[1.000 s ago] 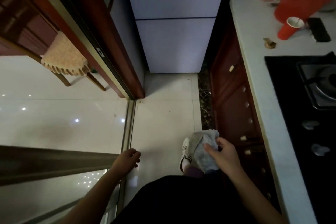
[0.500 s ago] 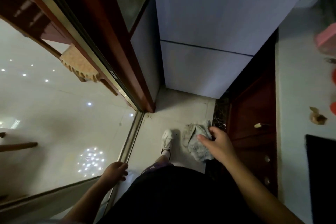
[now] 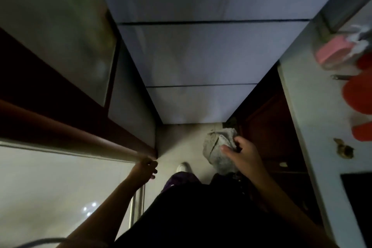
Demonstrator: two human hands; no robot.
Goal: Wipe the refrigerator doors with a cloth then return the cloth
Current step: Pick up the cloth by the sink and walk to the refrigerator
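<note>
Cloth: a grey, crumpled cloth (image 3: pixel 219 150) is hanging low in front of the person's body, above the floor (image 3: pixel 181 143), bunched into a loose wad.
Right hand: the right hand (image 3: pixel 242 154) is gripping the cloth, fingers closed into its right side, thumb lying across its lower face.
Left hand: the left hand (image 3: pixel 144 169) is hanging loosely curled and holding nothing, just beside the lower end of a dark wooden door frame (image 3: pixel 80 137); contact with the frame cannot be confirmed.
Refrigerator doors: the pale refrigerator doors (image 3: pixel 201 52) are standing directly ahead, stacked in three panels divided by two dark horizontal seams, the lowest panel ending just above the floor.
Governing relation: the doors are lying forward and upward from the cloth-bearing hand, with a strip of floor between; the cloth is not touching any panel. The right hand is the nearer and is already loaded.
Panel axis: each panel is running long across the view, left to right.
Step in hand, judged: approach is finishing; wiping is not yet beginning.
Next move, judged: a raise and forward reach with the right arm, with the cloth spread flatter for contact.
Worktop: the pale worktop (image 3: pixel 308 106) is running along the right, carrying red containers (image 3: pixel 358 94) and a pink item (image 3: pixel 332 52) near its far end.
Visibility: the frame is dim and blurred.
</note>
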